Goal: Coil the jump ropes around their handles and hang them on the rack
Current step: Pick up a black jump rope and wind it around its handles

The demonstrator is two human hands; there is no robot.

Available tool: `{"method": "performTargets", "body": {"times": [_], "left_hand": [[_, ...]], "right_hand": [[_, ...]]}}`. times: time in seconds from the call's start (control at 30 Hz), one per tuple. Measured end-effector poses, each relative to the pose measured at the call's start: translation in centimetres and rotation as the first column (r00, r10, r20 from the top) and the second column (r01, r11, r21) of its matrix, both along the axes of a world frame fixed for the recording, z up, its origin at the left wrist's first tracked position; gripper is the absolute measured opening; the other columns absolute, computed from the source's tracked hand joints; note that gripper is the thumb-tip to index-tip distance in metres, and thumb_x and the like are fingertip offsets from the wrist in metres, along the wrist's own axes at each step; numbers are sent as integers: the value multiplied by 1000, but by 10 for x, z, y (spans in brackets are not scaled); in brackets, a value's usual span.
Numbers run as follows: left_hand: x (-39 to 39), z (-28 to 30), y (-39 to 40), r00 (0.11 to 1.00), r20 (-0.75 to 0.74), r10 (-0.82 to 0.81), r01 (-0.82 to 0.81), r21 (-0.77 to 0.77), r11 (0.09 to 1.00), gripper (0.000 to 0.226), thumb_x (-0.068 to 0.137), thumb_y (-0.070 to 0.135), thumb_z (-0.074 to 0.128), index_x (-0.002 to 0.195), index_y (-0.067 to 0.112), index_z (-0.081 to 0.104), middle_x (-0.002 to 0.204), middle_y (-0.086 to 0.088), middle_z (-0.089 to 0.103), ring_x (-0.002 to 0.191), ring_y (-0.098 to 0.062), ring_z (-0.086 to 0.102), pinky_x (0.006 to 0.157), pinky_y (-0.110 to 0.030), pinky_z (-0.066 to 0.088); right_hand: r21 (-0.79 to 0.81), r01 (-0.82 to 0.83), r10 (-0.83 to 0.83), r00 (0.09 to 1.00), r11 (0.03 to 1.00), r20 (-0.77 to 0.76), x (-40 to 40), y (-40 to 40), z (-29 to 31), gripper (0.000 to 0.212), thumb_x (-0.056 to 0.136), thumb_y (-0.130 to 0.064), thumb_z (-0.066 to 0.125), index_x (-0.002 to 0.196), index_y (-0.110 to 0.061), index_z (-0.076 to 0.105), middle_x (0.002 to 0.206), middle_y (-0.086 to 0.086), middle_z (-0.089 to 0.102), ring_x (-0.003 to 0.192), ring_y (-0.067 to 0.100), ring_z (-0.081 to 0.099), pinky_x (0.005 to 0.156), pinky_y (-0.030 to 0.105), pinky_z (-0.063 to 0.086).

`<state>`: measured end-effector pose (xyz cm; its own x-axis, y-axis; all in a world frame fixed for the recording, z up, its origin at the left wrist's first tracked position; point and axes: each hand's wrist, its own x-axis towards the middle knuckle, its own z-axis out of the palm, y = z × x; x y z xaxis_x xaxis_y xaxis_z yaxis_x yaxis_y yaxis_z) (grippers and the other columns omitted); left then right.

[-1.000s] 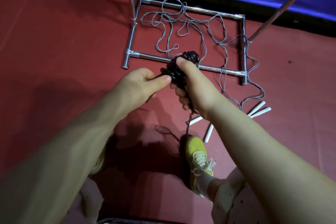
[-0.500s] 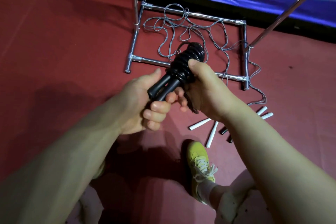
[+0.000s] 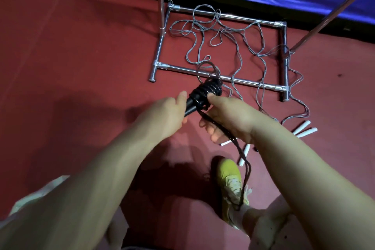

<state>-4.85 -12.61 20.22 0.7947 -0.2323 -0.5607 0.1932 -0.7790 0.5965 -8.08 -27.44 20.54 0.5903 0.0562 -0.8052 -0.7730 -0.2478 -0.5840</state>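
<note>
My left hand (image 3: 162,115) grips the black handles (image 3: 192,103), which point up and away toward the rack (image 3: 233,78); my right hand (image 3: 229,117) pinches the coil (image 3: 209,89), loose rope (image 3: 243,160) trailing below.

Dim, warm light falls from above and behind, throwing broad soft shadows across the red mat (image 3: 60,67) toward 9 o'clock and 6 o'clock. The metal rack (image 3: 223,77) shows small glints. Wide-angle bending stretches the forearms at the lower edges; detail is slightly soft.
</note>
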Motion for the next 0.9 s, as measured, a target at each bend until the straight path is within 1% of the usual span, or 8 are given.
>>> {"method": "performTargets", "body": {"times": [0.17,0.27,0.37,0.47,0.53,0.7,0.8,0.9], "left_hand": [[-8,-6,-3,961,200,-193,148,222,964,60,97,50,18,87,14,65,92,-8,68,90,-33,61,85,-43,48],[-7,-6,-2,968,206,-145,130,88,988,54,96,51,23,83,15,60,86,-5,65,85,-29,59,82,-41,48],[-5,3,-5,986,-140,92,-129,-285,950,45,94,51,40,73,15,55,59,4,54,58,-18,49,63,-31,44],[-1,11,-2,881,-459,113,-318,-398,861,29,89,43,53,75,18,56,53,9,59,52,-11,56,59,-26,46],[0,15,0,846,-527,87,-362,-446,819,24,83,40,58,77,17,57,59,6,65,53,-11,61,58,-26,47],[4,4,1,936,-297,188,-300,-393,869,19,89,29,62,76,16,56,56,6,58,44,-3,47,51,-19,43],[8,-7,3,988,-47,146,-153,-266,952,21,85,33,66,81,17,53,64,1,59,53,-13,52,60,-29,44],[7,-9,5,982,125,141,-120,-160,980,29,78,36,72,76,20,48,58,1,60,62,-25,63,66,-35,48]], "right_hand": [[-50,6,-8,999,999,-47,-2,-1,-5,75,85,-76,21,75,-13,61,49,-2,55,49,18,55,64,31,43],[-26,133,-131,989,991,62,-2,-1,-3,61,89,-68,33,74,-15,59,46,-6,48,40,12,38,53,25,36],[9,211,-209,961,977,183,2,-1,0,50,88,-61,39,76,-16,59,52,-5,46,40,10,31,52,28,27],[13,225,-219,932,974,287,4,0,2,53,75,-65,45,79,-14,59,58,-1,43,45,12,32,54,29,29],[55,211,-218,926,976,310,4,-2,5,56,80,-65,51,87,-10,61,61,4,43,46,14,33,49,27,30],[-177,130,-76,956,975,283,3,-10,9,58,87,-64,44,69,-10,58,50,0,46,37,13,40,43,22,38],[-258,145,-55,944,955,326,1,-4,-1,57,88,-63,45,56,-16,48,41,-5,37,35,16,34,48,26,33],[-240,150,-66,942,959,328,-1,4,-3,59,86,-67,43,64,-16,61,39,-12,39,36,8,35,48,24,25]]}}
